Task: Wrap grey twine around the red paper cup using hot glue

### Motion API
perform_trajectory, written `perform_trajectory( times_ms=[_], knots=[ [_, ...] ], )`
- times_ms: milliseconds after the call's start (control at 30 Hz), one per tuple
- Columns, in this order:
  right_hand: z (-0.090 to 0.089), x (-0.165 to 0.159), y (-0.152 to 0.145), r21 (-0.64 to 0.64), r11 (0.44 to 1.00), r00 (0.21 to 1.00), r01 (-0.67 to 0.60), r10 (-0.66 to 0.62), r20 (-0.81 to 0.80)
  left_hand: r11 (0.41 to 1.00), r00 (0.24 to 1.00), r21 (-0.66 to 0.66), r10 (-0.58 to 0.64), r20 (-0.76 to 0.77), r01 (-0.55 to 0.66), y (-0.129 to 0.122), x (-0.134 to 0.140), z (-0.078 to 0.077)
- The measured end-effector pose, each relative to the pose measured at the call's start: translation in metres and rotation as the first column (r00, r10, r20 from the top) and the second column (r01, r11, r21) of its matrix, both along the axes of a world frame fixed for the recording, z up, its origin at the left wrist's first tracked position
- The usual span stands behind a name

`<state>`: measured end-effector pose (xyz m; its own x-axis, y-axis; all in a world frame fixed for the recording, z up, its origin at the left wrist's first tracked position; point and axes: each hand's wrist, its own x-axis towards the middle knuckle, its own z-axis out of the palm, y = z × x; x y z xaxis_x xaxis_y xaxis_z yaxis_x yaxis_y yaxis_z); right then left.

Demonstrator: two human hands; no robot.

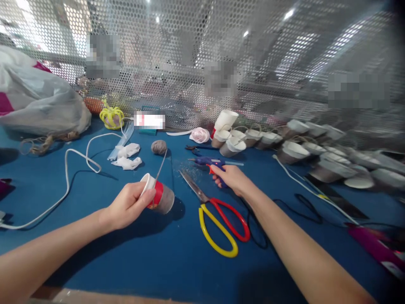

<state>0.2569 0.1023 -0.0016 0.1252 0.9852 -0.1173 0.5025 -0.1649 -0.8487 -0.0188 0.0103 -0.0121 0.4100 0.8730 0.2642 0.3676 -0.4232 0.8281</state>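
Observation:
My left hand (131, 204) is closed on a paper cup (165, 202) tilted on its side, with a red band and grey winding near its base. From the cup's rim a grey yarn strand (162, 166) runs up to a ball of grey yarn (158, 147). A blue glue gun (207, 161) is in my right hand (230, 178), with fingers at its orange trigger and its nozzle pointing left. Between the hands lie large scissors (205, 202) with one red and one yellow handle, blades partly apart.
Many grey-wrapped cups with handles (294, 152) crowd the right side. Pliers (201, 147), a pink ribbon roll (199, 135) and crumpled white tissue (127, 156) lie behind the hands. A white cable (67, 177) loops at left, near a plastic bag (41, 95). Perforated metal (177, 55) walls the back.

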Motion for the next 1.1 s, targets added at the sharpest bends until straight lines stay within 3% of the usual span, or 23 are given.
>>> perform_trajectory(
  times_ms=[67,167,233,333,400,467,600,667,733,867,1100],
  knots=[
    [0.0,0.0,0.001,0.03,1.0,0.999,0.008,-0.009,0.04,0.999,1.0,0.038,-0.022,-0.004,0.022,0.0,0.0,0.002],
    [0.014,-0.008,-0.004,0.103,0.994,0.998,-0.042,0.037,0.054,0.995,0.999,0.089,-0.042,-0.028,0.044,-0.001,-0.001,0.004],
    [0.025,-0.023,-0.013,0.137,0.983,0.992,-0.123,0.12,0.03,0.991,0.997,0.118,-0.056,-0.05,0.062,-0.001,-0.002,0.005],
    [0.034,-0.059,-0.027,0.083,0.945,0.946,-0.317,0.321,-0.045,0.985,0.995,0.154,-0.07,-0.071,0.08,-0.001,-0.002,0.005],
    [0.032,-0.086,-0.034,0.027,0.886,0.875,-0.463,0.462,-0.141,0.983,0.994,0.163,-0.069,-0.08,0.081,-0.001,-0.002,0.004],
    [0.027,-0.108,-0.039,0.038,0.846,0.82,-0.531,0.525,-0.228,0.983,0.993,0.159,-0.076,-0.085,0.089,-0.001,-0.002,0.004],
    [0.022,-0.124,-0.04,0.114,0.859,0.792,-0.499,0.505,-0.344,0.986,0.993,0.131,-0.091,-0.077,0.101,-0.002,-0.001,0.003],
    [0.025,-0.121,-0.039,0.151,0.868,0.784,-0.473,0.493,-0.378,0.995,0.996,0.05,-0.079,-0.039,0.081,-0.001,-0.001,0.003],
    [0.03,-0.116,-0.039,0.188,0.872,0.778,-0.452,0.489,-0.394,0.993,0.999,-0.113,-0.028,0.039,0.032,-0.001,0.0,0.003],
    [0.044,-0.105,-0.043,0.281,0.871,0.803,-0.403,0.484,-0.349,0.901,0.972,-0.434,0.12,0.204,-0.02,0.003,0.004,0.003],
    [0.052,-0.096,-0.049,0.381,0.841,0.872,-0.384,0.466,-0.15,0.819,0.94,-0.574,0.206,0.27,-0.015,0.005,0.009,0.004]
  ],
)
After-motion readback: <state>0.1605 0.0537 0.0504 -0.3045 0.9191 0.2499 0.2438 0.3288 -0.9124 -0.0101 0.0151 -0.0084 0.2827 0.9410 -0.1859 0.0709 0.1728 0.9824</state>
